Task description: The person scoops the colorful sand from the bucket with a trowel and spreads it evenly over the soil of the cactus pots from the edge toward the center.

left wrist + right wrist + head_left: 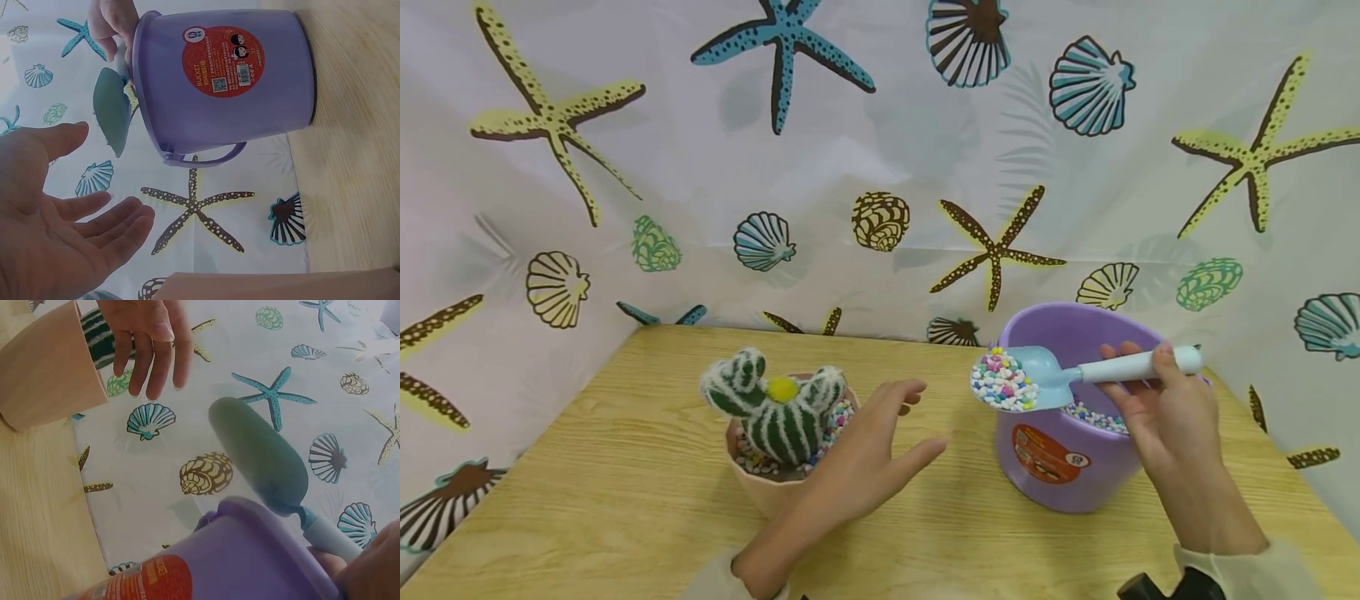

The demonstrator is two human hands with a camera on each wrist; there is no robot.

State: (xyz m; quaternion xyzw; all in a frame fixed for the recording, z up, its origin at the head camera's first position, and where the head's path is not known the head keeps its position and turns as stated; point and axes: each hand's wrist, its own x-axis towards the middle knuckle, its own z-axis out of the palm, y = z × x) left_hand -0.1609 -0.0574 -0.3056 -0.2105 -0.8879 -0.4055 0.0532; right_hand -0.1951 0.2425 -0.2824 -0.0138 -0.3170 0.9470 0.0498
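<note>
My right hand (pixel 1176 417) grips the pale handle of a light blue scoop (pixel 1052 377), held level over the near rim of a purple bucket (pixel 1067 467). Small multicoloured pebbles (pixel 1002 382) fill the scoop's blade, and more lie inside the bucket. My left hand (pixel 861 462) reaches out with fingers spread and holds nothing; it is beside a peach-coloured pot (pixel 760 492). A knitted green cactus (pixel 786 425) with a yellow top stands in that pot, with coloured pebbles around its base. Seen from the right wrist, the scoop's underside (pixel 259 450) shows above the bucket rim.
Everything stands on a light wooden table (pixel 587 467). Behind and at both sides hangs a white cloth (pixel 827 167) printed with starfish and shells. The bucket has an orange-red label (pixel 224 61) and a side handle (pixel 209 161).
</note>
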